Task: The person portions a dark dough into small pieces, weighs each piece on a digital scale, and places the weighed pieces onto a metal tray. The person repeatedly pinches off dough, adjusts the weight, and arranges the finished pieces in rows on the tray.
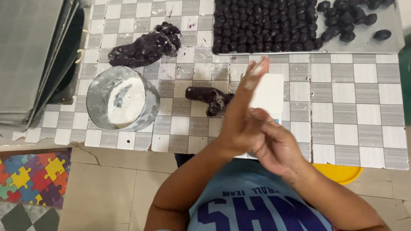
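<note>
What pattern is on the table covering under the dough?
The table covering is a grey and white checkerboard with finely striped grey squares, seen in the head view around the dark purple dough.

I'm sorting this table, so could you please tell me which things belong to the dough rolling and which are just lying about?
In use: left hand, right hand, small dough piece, big dough lump, flour bowl, tray of rolled balls.
Lying about: stacked metal trays, puzzle mat, yellow disc.

A home-style food-making spot, by the look of it. Checkered tablecloth (342, 107) mid-frame, metal tray (385, 42) of dark dough balls (265, 25) upper right, flour tin (122, 99) at left.
</note>
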